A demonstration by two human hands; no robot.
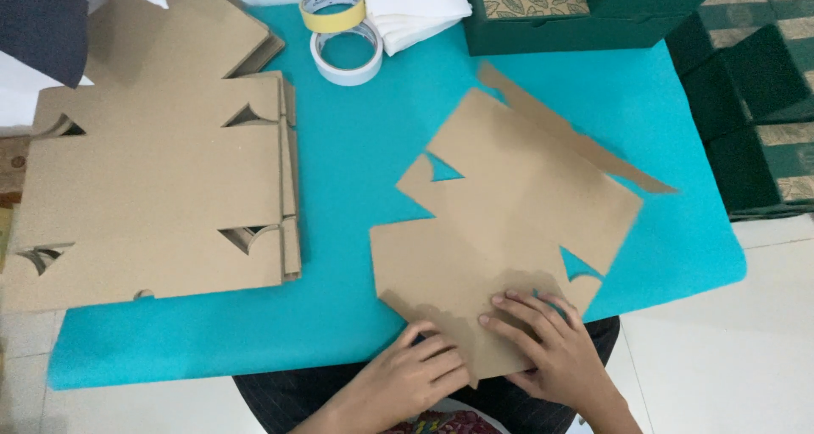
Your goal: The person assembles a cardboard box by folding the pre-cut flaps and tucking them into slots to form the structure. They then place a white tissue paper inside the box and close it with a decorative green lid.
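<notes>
Box blank [509, 222], flat on tabletop [356, 171], near edge. Left hand [415, 375], right hand [543, 341]: fingers flat, spread narrow, pressing near flap. Advice: press crease evenly along fold line.

Left hand [417, 368] and right hand [551, 349] showing bare, no rings, no sleeves; lap wearing dark striped cloth [288, 400], patterned fabric [445, 423] peeking below.

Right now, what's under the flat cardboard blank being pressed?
The teal mat lies under the cardboard blank, showing through its cutouts. Both hands, left hand and right hand, press its near edge. Anything else beneath is covered.
</notes>
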